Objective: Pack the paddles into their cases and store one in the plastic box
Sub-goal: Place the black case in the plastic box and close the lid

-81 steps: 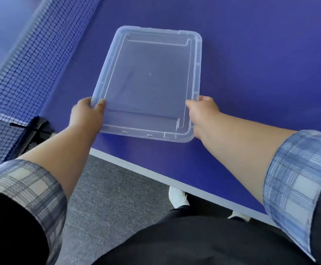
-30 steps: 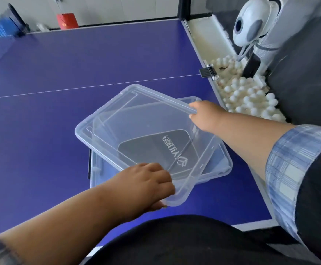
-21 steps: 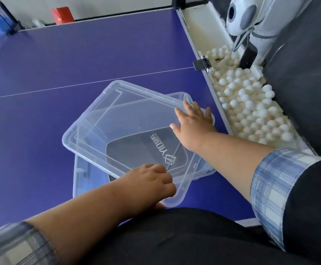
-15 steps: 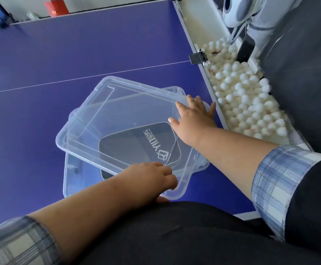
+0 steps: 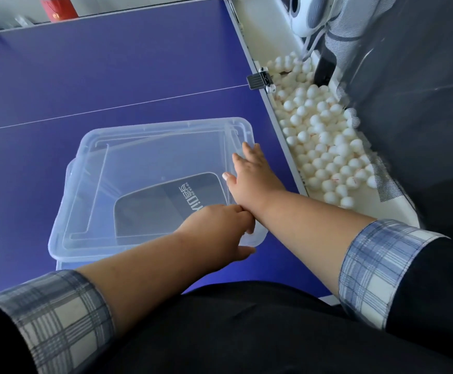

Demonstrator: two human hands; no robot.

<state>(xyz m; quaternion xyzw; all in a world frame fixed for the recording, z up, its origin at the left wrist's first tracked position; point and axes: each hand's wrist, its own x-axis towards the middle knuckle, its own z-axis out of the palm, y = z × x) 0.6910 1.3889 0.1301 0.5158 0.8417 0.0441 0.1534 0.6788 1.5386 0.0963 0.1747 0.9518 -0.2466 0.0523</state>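
A clear plastic lid lies over the clear plastic box on the blue table, roughly lined up with it. Through the lid I see a dark grey paddle case with white lettering inside the box. My right hand rests flat on the lid's right edge with fingers straight. My left hand grips the lid's near right corner, fingers curled over the rim and thumb below it.
The blue ping-pong table stretches away with a white centre line. Along its right edge a white tray holds several white balls beneath a white ball machine. A red object sits beyond the far edge.
The lid was carried from the net side of the table to the box, laid askew, then turned square over it. My right hand went from gripping the lid to lying flat on it.
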